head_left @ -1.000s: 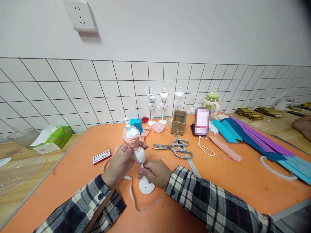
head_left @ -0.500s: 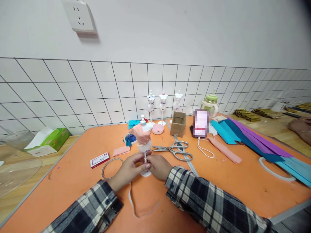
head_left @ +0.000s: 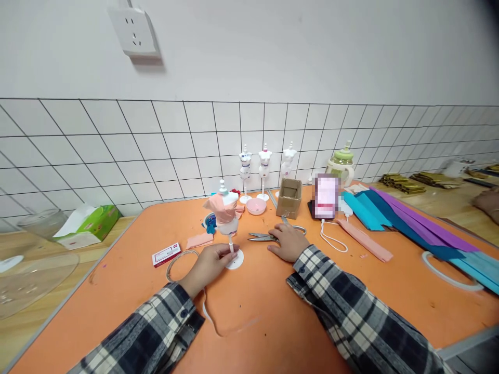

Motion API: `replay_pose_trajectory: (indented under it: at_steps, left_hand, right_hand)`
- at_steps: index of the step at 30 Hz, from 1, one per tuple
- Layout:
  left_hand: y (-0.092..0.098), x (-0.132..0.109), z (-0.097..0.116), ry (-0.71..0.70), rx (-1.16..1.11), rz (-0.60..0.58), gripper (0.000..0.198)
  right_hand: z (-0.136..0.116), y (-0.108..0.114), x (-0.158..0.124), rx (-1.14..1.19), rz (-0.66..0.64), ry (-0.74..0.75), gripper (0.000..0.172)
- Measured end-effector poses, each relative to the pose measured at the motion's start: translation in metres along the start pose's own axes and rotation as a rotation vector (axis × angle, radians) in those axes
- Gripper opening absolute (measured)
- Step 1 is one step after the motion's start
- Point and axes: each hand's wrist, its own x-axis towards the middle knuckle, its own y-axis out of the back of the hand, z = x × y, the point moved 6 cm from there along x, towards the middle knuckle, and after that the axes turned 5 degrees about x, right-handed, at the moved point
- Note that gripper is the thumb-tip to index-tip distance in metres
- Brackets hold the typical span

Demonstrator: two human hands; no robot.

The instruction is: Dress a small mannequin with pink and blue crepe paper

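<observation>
A small white mannequin (head_left: 227,226) on a stand wears a piece of pink crepe paper or cloth (head_left: 222,206) around its chest. My left hand (head_left: 210,265) is closed on its thin pole, just above the round base (head_left: 235,259). My right hand (head_left: 289,241) lies over the handles of the metal scissors (head_left: 261,237), thumb apart from the fingers; the hand hides much of the handles. The blades point left toward the mannequin. Left of my left hand are a tape ring (head_left: 170,266) and a small red-and-white box (head_left: 166,255).
Three mannequins (head_left: 264,166) stand by the tiled wall, near a pink dish (head_left: 256,206) and a cardboard box (head_left: 289,198). Rightward are a propped phone (head_left: 326,196) with a cable, a green-lidded bottle (head_left: 341,163) and coloured strips (head_left: 413,218). A person's hand (head_left: 487,203) shows far right.
My right hand has left the mannequin's stand and moved right onto the scissors. My left hand keeps the stand, which has turned and leans slightly left.
</observation>
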Motion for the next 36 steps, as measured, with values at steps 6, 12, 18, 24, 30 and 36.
replay_pose_trajectory:
  at_steps: [6,12,18,24,30,36]
  left_hand:
    - [-0.011,0.033,0.0,-0.135,0.205,0.016,0.03]
    - [-0.012,0.056,0.0,-0.182,0.459,0.115,0.029]
    - [-0.016,0.065,0.001,-0.118,0.65,0.117,0.033]
    - [-0.015,0.07,0.007,-0.049,0.76,0.136,0.033]
    - [0.003,0.044,0.026,-0.018,0.826,0.205,0.041]
    - [0.033,0.003,0.03,-0.113,0.938,0.211,0.041]
  right_hand:
    - [0.006,-0.008,-0.006,-0.095,-0.088,-0.107,0.039]
    - [0.003,-0.011,-0.004,-0.143,-0.076,-0.164,0.033]
    - [-0.002,-0.011,-0.003,-0.179,-0.053,-0.18,0.031]
    - [-0.003,-0.01,-0.003,-0.197,-0.051,-0.162,0.03]
    - [0.0,-0.007,-0.002,-0.205,-0.063,-0.162,0.028]
    - [0.001,-0.006,-0.004,-0.21,-0.059,-0.16,0.029]
